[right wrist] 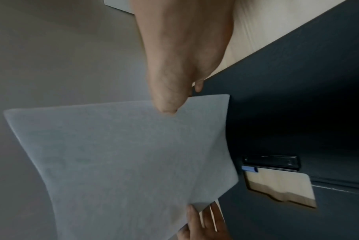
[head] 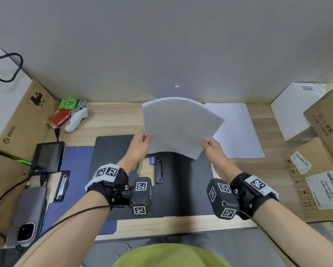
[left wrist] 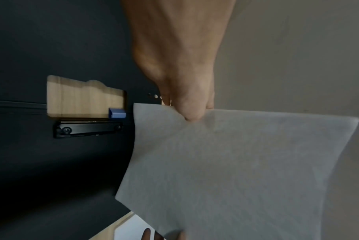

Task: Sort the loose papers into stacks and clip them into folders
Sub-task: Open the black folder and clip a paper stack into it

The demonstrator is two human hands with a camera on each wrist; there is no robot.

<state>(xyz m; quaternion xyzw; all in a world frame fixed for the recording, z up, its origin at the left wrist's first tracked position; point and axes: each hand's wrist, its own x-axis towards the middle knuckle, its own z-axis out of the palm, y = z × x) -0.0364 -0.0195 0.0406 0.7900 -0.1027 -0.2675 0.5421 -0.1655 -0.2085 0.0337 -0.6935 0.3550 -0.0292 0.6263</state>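
Wooden desk (head: 113, 122) against a plain wall: both hands pinch one white paper stack (head: 179, 126) mid-frame, left hand (head: 140, 145) and right hand (head: 214, 149) at its near corners. Under it sits one open black folder (head: 190, 180), one blue folder (head: 77, 166) lower left, one loose sheet (head: 239, 132) right.

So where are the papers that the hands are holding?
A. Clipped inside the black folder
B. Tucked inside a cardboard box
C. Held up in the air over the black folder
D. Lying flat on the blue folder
C: the left hand and right hand each pinch a bottom corner of the papers, which are lifted above the open black folder, clear of its clip.
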